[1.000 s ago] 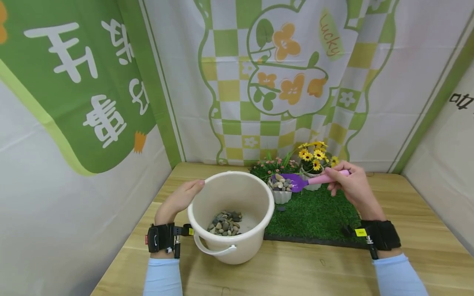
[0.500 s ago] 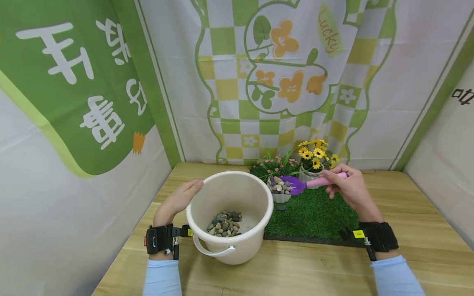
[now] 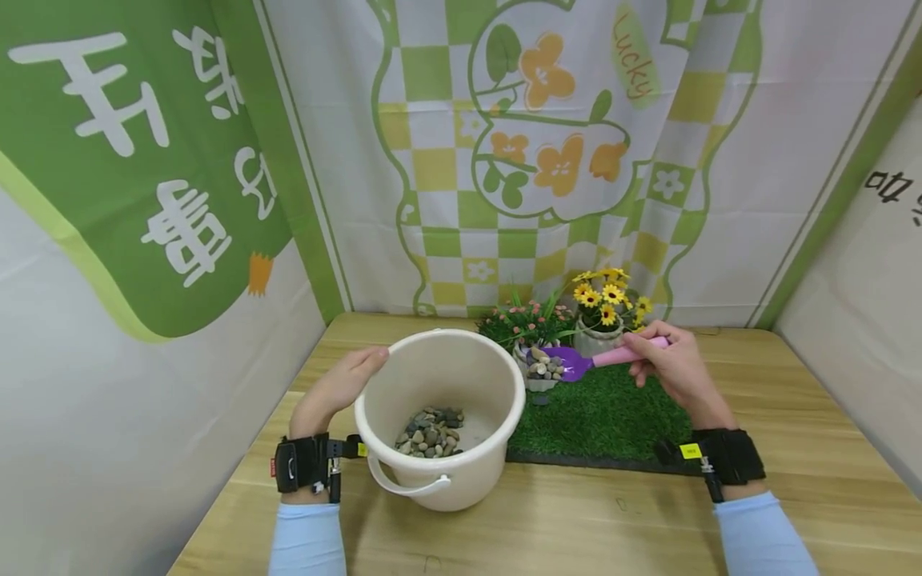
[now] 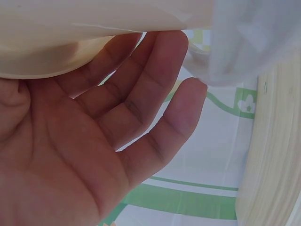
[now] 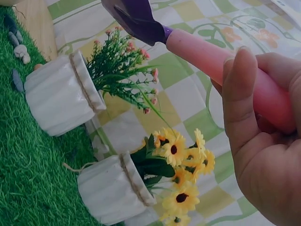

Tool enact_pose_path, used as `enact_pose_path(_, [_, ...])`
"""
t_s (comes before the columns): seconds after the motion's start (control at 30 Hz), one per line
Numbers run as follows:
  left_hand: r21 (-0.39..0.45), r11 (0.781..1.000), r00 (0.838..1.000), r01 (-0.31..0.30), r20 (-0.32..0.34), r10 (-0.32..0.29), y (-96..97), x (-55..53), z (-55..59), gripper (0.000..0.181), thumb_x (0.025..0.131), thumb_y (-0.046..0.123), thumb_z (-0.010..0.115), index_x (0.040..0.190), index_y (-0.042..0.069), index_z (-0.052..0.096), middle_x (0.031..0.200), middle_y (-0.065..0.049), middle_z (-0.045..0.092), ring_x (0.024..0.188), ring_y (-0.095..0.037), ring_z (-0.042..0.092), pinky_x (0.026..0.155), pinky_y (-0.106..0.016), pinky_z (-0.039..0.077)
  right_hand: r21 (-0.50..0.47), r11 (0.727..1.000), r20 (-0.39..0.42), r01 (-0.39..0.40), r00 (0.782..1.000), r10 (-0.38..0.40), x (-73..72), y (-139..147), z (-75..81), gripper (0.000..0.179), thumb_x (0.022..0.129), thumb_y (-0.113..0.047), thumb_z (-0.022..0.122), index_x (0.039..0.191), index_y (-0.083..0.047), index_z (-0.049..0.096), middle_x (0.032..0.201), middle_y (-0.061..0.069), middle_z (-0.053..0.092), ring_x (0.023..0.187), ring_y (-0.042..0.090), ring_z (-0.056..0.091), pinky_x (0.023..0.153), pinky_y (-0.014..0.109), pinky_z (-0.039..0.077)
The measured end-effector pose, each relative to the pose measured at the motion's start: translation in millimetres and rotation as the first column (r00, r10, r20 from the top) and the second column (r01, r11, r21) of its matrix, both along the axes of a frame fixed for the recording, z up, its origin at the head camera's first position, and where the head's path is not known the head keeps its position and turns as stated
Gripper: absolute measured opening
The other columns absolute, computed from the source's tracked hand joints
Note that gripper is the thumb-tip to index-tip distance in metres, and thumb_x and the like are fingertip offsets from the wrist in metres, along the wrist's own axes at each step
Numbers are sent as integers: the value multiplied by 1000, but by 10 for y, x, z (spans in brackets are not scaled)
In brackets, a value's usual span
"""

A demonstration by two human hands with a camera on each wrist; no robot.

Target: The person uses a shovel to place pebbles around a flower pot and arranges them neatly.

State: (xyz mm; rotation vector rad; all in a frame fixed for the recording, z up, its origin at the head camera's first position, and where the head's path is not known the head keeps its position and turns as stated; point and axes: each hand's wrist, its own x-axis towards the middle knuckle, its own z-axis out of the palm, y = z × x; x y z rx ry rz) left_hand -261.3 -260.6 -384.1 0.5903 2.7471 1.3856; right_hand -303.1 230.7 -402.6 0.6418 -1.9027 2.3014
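Note:
A cream bucket point(image 3: 490, 472) stands on the table, with a heap of pebbles point(image 3: 430, 433) on its bottom. My left hand point(image 3: 338, 388) holds its rim at the left; in the left wrist view the fingers point(image 4: 160, 70) curve under the rim along the outer wall. With my right hand point(image 3: 673, 364) I grip the pink handle of a trowel point(image 3: 576, 364). Its purple blade carries a load of pebbles point(image 3: 545, 364) and is held level, to the right of the bucket. Behind the blade, the flowerpot of pink flowers point(image 3: 531, 320) is partly hidden.
Artificial turf point(image 3: 601, 416) lies right of the bucket. Toward the back stands a white pot point(image 5: 113, 188) with yellow flowers point(image 3: 608, 298). A few stones point(image 5: 19, 52) lie on the turf near the pink-flower pot point(image 5: 63, 96). A patterned cloth point(image 3: 461, 208) hangs behind the table point(image 3: 562, 520).
The head view shifts slightly, so everything sits a little further left. Both hands keep their holds, and the loaded trowel stays almost in the same place beside the bucket.

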Motion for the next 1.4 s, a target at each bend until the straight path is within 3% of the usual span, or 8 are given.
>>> enact_pose_path(0.23, [-9, 1000, 1000, -29, 4, 29, -28, 28, -3, 50, 106, 31, 31, 129, -8, 54, 111, -19, 65, 97, -27, 63, 88, -47, 47, 24, 1000, 10, -1, 1000, 1, -21, -5, -35, 10, 90, 3, 60, 79, 4, 59, 78, 15, 71, 46, 15, 61, 36, 26, 50])
enact_pose_path(0.6, [0, 1000, 1000, 2, 9, -2, 5, 10, 12, 48, 107, 28, 31, 127, -8, 55, 106, -17, 67, 93, -24, 65, 85, -44, 50, 100, 995, 69, 11, 997, -18, -57, 47, -166, 9, 90, -2, 62, 81, -1, 63, 73, 11, 70, 45, 15, 60, 37, 27, 50])
enact_pose_path(0.87, [9, 1000, 1000, 6, 5, -6, 2, 1, 1, 48, 107, 28, 30, 127, -7, 56, 107, -17, 66, 94, -25, 64, 86, -45, 49, 146, 989, 89, 18, 996, -31, -115, 52, -242, 10, 91, -5, 63, 82, 1, 62, 79, 13, 71, 46, 15, 59, 37, 28, 50])
enact_pose_path(1.17, [13, 1000, 1000, 9, 7, -9, 12, -6, 22, 48, 107, 28, 31, 127, -8, 55, 107, -18, 66, 93, -25, 65, 85, -44, 50, 191, 979, 142, 74, 985, -102, -148, 50, -298, 14, 89, -12, 66, 80, -2, 63, 79, 13, 71, 45, 14, 58, 37, 28, 50])
enact_pose_path(1.4, [3, 1000, 1000, -5, 17, 5, 4, 14, 15, 49, 106, 29, 32, 128, -8, 55, 109, -19, 66, 95, -26, 64, 87, -45, 49, 227, 971, 158, 73, 981, -111, -163, 25, -351, 16, 89, -12, 66, 79, -1, 62, 68, 11, 67, 45, 15, 57, 37, 29, 50])
